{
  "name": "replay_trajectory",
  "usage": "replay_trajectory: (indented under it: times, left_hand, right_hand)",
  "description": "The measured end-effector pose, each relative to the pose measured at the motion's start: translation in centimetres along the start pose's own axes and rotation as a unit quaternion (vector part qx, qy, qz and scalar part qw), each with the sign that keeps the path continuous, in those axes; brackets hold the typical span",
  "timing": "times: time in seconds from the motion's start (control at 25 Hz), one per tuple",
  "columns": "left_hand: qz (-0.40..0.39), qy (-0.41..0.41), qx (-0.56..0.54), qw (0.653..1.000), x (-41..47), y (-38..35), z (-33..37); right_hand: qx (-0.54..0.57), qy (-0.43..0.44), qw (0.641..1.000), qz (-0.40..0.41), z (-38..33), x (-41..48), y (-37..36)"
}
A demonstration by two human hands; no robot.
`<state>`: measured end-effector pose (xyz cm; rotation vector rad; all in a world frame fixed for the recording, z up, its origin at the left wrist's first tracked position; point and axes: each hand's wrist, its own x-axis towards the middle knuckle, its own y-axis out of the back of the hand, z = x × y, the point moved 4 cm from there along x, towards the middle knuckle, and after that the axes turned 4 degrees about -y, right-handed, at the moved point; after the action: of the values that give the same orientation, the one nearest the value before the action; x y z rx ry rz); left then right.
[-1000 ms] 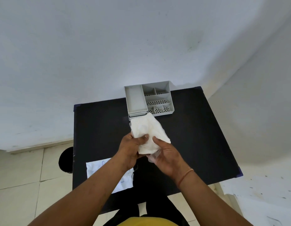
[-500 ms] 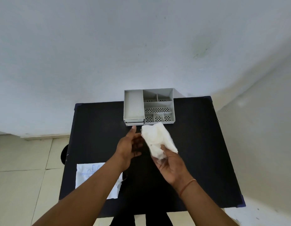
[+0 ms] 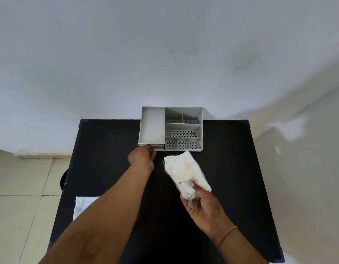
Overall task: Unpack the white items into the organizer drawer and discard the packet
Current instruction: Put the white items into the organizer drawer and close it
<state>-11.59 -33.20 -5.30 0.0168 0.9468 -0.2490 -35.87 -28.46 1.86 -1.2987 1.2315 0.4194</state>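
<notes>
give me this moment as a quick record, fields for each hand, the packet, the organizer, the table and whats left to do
left hand: fingers at the drawer front low on the organizer, grip unclear
right hand: shut on the packet, held above the table
packet: clear, holding white items, not emptied
organizer: grey, at the table's far edge, top compartments bare
table: black
paper: white sheet near left forearm
left to do: open drawer, unpack, discard packet
</notes>
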Motion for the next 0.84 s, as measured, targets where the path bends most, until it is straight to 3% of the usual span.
replay_trajectory:
  times: [0.32,0.6,0.84]
  left_hand:
    - [-0.013,-0.017,0.058,0.998,-0.3,2.5,-0.5]
    - [-0.041,0.040,0.122,0.991,-2.5,7.6,-2.2]
    - [-0.068,0.039,0.247,0.966,-1.4,7.8,0.1]
  right_hand:
    - [0.037,0.018,0.999,0.016,0.6,0.3,-0.9]
    - [0.053,0.029,0.998,0.026,2.1,1.4,-2.1]
    - [0.072,0.041,0.996,0.036,3.7,2.5,-3.5]
